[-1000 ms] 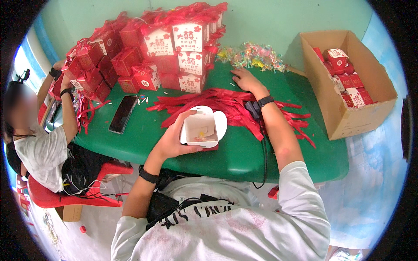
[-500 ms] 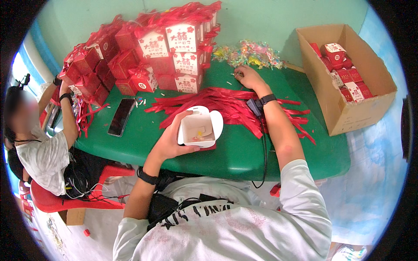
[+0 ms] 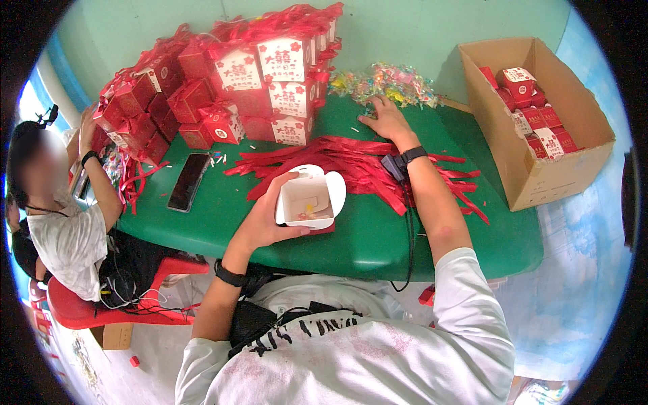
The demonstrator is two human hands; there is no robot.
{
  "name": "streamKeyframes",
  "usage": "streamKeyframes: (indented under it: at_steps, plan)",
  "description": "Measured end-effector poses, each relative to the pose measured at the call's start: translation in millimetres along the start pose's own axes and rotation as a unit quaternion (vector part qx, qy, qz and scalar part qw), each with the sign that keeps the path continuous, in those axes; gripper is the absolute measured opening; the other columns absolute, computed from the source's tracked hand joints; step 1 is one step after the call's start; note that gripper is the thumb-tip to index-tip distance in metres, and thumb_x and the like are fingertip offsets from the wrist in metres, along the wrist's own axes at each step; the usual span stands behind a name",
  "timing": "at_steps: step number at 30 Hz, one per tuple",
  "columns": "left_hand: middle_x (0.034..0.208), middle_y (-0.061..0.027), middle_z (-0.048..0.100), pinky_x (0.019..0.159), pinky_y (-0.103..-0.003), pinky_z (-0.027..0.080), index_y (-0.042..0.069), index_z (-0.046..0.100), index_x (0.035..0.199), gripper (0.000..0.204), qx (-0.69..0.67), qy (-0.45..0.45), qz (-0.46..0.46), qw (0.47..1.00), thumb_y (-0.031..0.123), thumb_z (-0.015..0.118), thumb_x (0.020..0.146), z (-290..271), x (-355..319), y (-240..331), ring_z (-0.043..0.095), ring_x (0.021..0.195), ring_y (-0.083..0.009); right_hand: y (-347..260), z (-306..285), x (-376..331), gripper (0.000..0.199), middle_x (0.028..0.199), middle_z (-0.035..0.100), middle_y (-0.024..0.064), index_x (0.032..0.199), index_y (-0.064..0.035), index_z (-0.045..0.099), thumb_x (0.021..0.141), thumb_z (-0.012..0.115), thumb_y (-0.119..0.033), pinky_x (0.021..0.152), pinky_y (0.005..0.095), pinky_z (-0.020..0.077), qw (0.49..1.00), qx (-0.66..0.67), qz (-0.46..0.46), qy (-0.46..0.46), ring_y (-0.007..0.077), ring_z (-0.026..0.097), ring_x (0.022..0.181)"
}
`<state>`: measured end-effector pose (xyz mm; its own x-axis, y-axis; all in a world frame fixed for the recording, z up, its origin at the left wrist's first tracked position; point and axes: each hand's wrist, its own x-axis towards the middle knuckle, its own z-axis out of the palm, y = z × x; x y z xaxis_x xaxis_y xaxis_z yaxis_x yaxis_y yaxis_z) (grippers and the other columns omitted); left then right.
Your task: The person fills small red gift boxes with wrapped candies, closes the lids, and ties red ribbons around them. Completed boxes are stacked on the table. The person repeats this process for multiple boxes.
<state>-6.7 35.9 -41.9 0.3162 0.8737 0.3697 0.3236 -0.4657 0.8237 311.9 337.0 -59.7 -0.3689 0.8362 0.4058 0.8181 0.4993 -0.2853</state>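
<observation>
Your half-closed left hand (image 3: 264, 217) is clasping a white-lined, open-topped cardboard box (image 3: 312, 194). Beyond it, flat red ribbons (image 3: 337, 162) are lying heaped; farther right, your bent right hand (image 3: 390, 123), its hold unclear, is resting near shiny multicoloured wrapped pieces (image 3: 398, 84).

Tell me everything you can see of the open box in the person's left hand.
The box is small and looks like card: pale inside, with red showing outside at its lower edge. Its mouth faces up toward the camera, with white rounded flaps spread at the far side and right. Small yellow and reddish bits lie inside. The left hand grips it from the left. It is just nearer than the red ribbons; whether it touches the green table is unclear.
</observation>
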Motion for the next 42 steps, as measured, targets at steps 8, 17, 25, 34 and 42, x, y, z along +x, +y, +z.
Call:
streamKeyframes:
  at_steps: [8,17,25,34,42]
  plan:
    - [0.142,-0.0168,0.062,0.114,-0.041,0.045,0.009,0.040,0.156,0.104,0.009,0.001,-0.009,1.000,0.015,0.097,0.070,0.1,-0.5,0.6,0.060,0.134,-0.0279,-10.9,-7.9,-5.3,0.066,0.155,0.050,0.0201,0.153,-0.0158,0.054,0.099,0.064,-0.054,0.115,0.0490,0.0458,0.992,-0.092,0.054,-0.065,0.0419,0.052,0.139]
    - [0.141,-0.0168,0.063,0.114,-0.041,0.046,0.010,0.040,0.156,0.104,0.005,-0.002,-0.009,1.000,0.014,0.097,0.070,0.5,-0.1,0.4,0.060,0.134,-0.0288,8.1,0.1,4.8,0.035,0.129,0.067,0.0240,0.128,-0.0060,0.068,0.097,0.067,-0.023,0.096,0.0545,0.0560,0.998,-0.043,-0.003,-0.050,0.0466,0.068,0.112]
    - [0.142,-0.0164,0.062,0.114,-0.041,0.045,0.010,0.039,0.157,0.105,0.011,0.002,0.000,1.000,0.015,0.097,0.070,1.2,-1.0,-3.4,0.060,0.134,-0.0287,37.8,-15.5,15.0,0.018,0.087,0.076,0.0135,0.099,-0.0046,0.071,0.093,0.072,-0.022,0.077,0.0431,0.0573,0.972,0.165,0.047,-0.158,0.0269,0.075,0.084]
    - [0.143,-0.0166,0.062,0.114,-0.041,0.046,0.010,0.039,0.157,0.104,-0.012,-0.004,-0.022,1.000,0.014,0.096,0.070,0.0,-3.4,-3.7,0.060,0.134,-0.0281,-48.9,-118.1,18.7,0.025,0.091,0.075,0.0044,0.117,-0.0078,0.072,0.099,0.074,-0.024,0.072,0.0343,0.0573,0.940,0.329,-0.051,-0.071,0.0142,0.070,0.079]
    - [0.143,-0.0168,0.060,0.115,-0.041,0.045,0.009,0.038,0.156,0.104,-0.023,-0.006,-0.005,1.000,0.016,0.097,0.070,1.9,-0.2,-6.1,0.059,0.134,-0.0277,-191.6,-154.3,-52.8,0.041,0.113,0.076,0.0067,0.135,-0.0093,0.070,0.095,0.077,-0.015,0.077,0.0316,0.0578,0.891,0.307,-0.294,-0.160,0.0137,0.069,0.089]
